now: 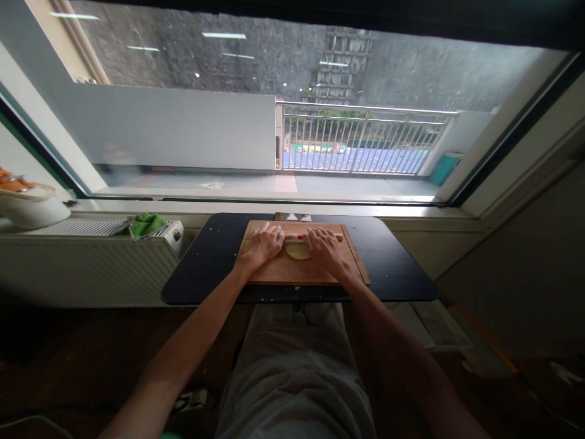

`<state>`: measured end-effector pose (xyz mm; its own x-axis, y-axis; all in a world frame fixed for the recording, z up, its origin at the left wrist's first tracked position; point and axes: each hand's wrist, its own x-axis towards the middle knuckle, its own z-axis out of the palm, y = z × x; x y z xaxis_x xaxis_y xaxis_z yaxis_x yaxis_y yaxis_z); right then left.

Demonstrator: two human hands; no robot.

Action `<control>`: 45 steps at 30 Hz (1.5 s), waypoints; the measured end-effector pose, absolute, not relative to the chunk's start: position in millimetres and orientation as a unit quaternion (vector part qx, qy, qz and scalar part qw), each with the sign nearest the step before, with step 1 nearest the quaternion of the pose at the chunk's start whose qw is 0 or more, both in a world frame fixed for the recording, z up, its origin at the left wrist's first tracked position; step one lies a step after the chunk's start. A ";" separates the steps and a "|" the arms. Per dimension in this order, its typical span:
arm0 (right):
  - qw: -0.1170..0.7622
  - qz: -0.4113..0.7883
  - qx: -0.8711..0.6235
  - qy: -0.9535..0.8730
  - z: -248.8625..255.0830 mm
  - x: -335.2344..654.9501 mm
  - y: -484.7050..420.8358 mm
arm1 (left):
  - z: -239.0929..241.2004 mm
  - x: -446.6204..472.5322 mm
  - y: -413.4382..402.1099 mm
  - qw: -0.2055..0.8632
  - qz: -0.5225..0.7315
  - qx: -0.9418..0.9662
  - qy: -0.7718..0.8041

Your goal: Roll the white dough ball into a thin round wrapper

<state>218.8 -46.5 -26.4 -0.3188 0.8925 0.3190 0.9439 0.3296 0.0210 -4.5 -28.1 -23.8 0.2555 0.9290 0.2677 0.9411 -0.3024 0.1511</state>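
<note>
A wooden cutting board [301, 277] lies on a small black table [205, 262]. On the board sits a flat round piece of pale dough [298, 251]. A wooden rolling pin [296, 238] lies across the dough's far side. My left hand [261, 244] rests palm down on the pin's left part, fingers stretched out. Over the pin's right part lies my right hand [323, 247], also flat with its fingers extended. Both hands press on the pin rather than wrap it.
A white radiator [82, 256] stands left of the table with a green cloth [145, 224] on top. A white bowl [31, 207] sits at far left. A large window [274, 110] faces a balcony railing. My lap is below the table.
</note>
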 end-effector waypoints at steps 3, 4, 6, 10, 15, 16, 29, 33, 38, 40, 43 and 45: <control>0.155 -0.111 -0.562 -0.805 -32.4 220.4 -60.9 | -30.2 -5.1 -43.0 0.022 -0.161 -0.797 -0.581; 0.165 -0.115 -0.558 -0.805 -34.2 220.7 -65.5 | -32.8 -5.2 -48.2 0.023 -0.164 -0.797 -0.580; 0.185 -0.121 -0.549 -0.806 -36.8 220.9 -74.4 | -38.0 -5.1 -58.9 0.024 -0.173 -0.795 -0.580; 0.200 -0.124 -0.539 -0.809 -38.0 220.1 -90.7 | -44.6 -2.5 -80.0 0.026 -0.189 -0.791 -0.581; 0.204 -0.124 -0.531 -0.813 -39.7 219.9 -99.4 | -48.6 1.7 -92.9 0.023 -0.185 -0.795 -0.577; 0.202 -0.123 -0.530 -0.815 -40.5 220.4 -98.6 | -49.5 2.2 -92.4 0.019 -0.184 -0.796 -0.577; 0.148 -0.095 -0.554 -0.814 -45.8 228.9 -46.3 | -45.6 2.3 -50.2 -0.042 -0.141 -0.804 -0.576; 0.125 -0.096 -0.581 -0.799 -41.3 225.4 -28.7 | -38.6 4.8 -41.5 -0.066 -0.123 -0.798 -0.586; 0.099 -0.062 -0.624 -0.773 -30.6 218.9 -3.2 | -29.6 8.8 -31.2 -0.084 -0.101 -0.798 -0.589; 0.088 -0.055 -0.633 -0.767 -29.1 217.3 4.3 | -26.5 10.6 -28.4 -0.090 -0.090 -0.793 -0.596; 0.080 -0.076 -0.621 -0.776 -30.7 217.8 4.9 | -24.3 12.0 -28.5 -0.086 -0.080 -0.789 -0.603; 0.089 -0.091 -0.606 -0.785 -32.7 220.2 -3.5 | -25.2 11.5 -31.7 -0.072 -0.083 -0.793 -0.599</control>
<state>220.2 -3.5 -32.7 -0.2498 0.9353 0.2507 0.9679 0.2489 0.0357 11.5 -31.7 -25.2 0.2675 0.9625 0.0452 0.9387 -0.2709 0.2132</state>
